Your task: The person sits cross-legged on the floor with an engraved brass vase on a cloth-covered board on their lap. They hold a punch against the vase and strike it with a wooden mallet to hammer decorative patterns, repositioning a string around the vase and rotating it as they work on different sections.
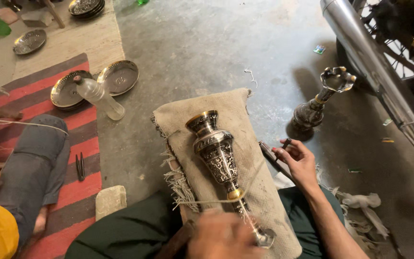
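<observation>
**A:** What lies at the centre of the frame?

**B:** A tall engraved silver-and-brass metal vase [217, 158], on its side on a beige burlap cloth [245, 192] over the person's lap, mouth toward the upper left.

**A:** And the hands?

**B:** The left hand [224, 236], blurred at the bottom centre, sits by the vase's narrow foot; I cannot tell its grip. The right hand [299, 160], right of centre, pinches a thin dark tool [283, 144] between its fingertips.

**A:** Anything nearby?

**B:** A second ornate metal vase [319, 100] stands upright on the grey floor at upper right; a clear plastic bottle [99, 97] lies across shallow engraved metal plates [120, 76] at upper left.
</observation>
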